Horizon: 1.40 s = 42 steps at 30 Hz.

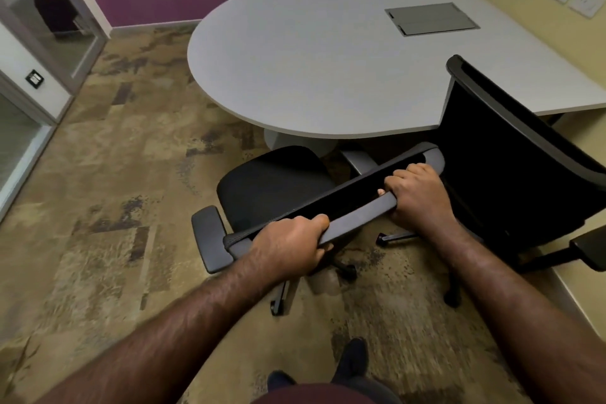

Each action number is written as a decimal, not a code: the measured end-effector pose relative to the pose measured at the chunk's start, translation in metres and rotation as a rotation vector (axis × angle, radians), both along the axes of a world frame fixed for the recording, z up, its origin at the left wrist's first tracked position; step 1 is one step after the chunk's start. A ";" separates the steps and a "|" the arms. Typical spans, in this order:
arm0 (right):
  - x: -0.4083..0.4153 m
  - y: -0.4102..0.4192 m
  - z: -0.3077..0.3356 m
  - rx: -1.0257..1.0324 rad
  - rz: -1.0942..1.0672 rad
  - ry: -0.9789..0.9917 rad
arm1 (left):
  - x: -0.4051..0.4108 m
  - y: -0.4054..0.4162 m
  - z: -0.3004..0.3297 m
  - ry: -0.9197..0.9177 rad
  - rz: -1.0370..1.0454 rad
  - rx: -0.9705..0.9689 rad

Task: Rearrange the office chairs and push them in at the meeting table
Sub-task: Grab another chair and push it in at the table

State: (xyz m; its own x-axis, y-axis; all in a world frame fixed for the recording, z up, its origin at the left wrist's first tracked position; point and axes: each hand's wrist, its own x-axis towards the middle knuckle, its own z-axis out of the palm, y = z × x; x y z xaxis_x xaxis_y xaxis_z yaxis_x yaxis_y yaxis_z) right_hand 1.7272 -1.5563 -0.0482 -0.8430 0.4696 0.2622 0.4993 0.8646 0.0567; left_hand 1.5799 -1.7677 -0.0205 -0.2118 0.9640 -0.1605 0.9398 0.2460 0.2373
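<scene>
Currently, both of your hands are closed around the top rail of the chair backrest (pixel 331 203): the left hand (pixel 288 244) holds the rail toward its left end, and the right hand (pixel 414 192) holds it toward its right end, each grip wrapped firmly over the edge. The chair's seat (pixel 272 187) sits just short of the curved edge of the bench (pixel 311 59), angled rather than square to it, so it is not yet pushed in. A second chair (pixel 511 157) stands immediately to the right, with its backrest close to your right hand. Observe the following risks. If you push while the chair is angled, the left armrest (pixel 210 239) may strike the bench edge or fail to pass under it. If you swing the chair to the right, your right knuckles may be pinched against the second chair. The castor legs (pixel 282 298) of both chairs lie near each other on the carpet (pixel 114 174) and may interlock. Your foot (pixel 352 359) is near the base; a backward roll could catch it.
</scene>
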 end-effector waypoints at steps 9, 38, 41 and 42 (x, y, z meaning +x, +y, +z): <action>-0.026 -0.093 0.012 -0.060 0.085 -0.173 | -0.068 -0.075 -0.011 0.173 0.215 -0.005; -0.103 -0.111 0.014 -0.100 -0.052 -0.125 | -0.200 -0.067 -0.011 0.343 0.060 0.092; -0.113 -0.101 0.013 -0.111 -0.069 -0.126 | -0.212 -0.053 -0.009 0.351 0.044 0.088; -0.115 -0.097 0.012 -0.112 -0.075 -0.136 | -0.214 -0.048 -0.010 0.349 0.039 0.088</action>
State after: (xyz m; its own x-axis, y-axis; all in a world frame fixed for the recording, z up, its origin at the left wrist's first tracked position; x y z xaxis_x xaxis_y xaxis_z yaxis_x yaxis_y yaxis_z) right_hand 1.6123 -1.6534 -0.0362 -0.8287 0.5522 0.0911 0.5567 0.8300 0.0335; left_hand 1.3654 -1.8160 -0.0302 -0.2762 0.9610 0.0117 0.9582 0.2763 -0.0746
